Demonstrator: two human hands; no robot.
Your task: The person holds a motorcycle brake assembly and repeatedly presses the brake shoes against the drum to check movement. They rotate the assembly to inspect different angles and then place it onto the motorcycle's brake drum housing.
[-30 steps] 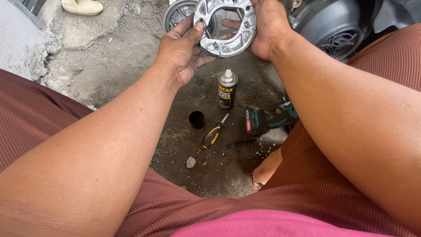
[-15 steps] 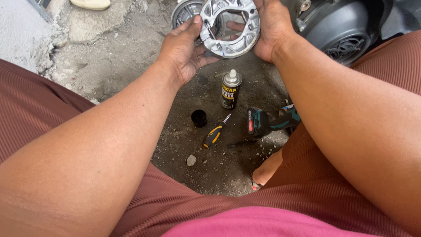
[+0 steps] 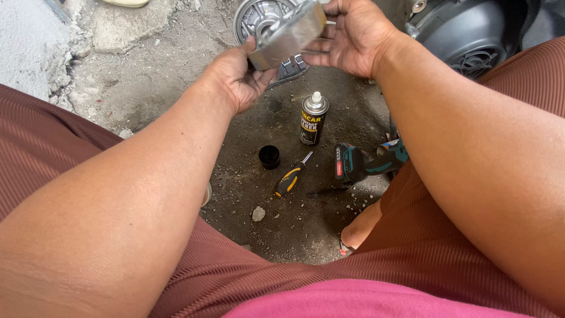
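Fingers of my left hand (image 3: 235,79) curl under the grey metal brake part (image 3: 286,36), gripping its lower edge; it sits tilted edge-on, held up between both hands above the dirt. My right hand (image 3: 353,35) clasps its upper side, fingers wrapped over it. Below on the ground, from the left: black cap (image 3: 269,156), screwdriver (image 3: 289,179), upright spray can (image 3: 313,119), teal power driver (image 3: 368,163).

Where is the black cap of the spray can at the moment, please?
In the head view, the black cap sits on the dirty ground, left of the spray can and just above the yellow-handled screwdriver.
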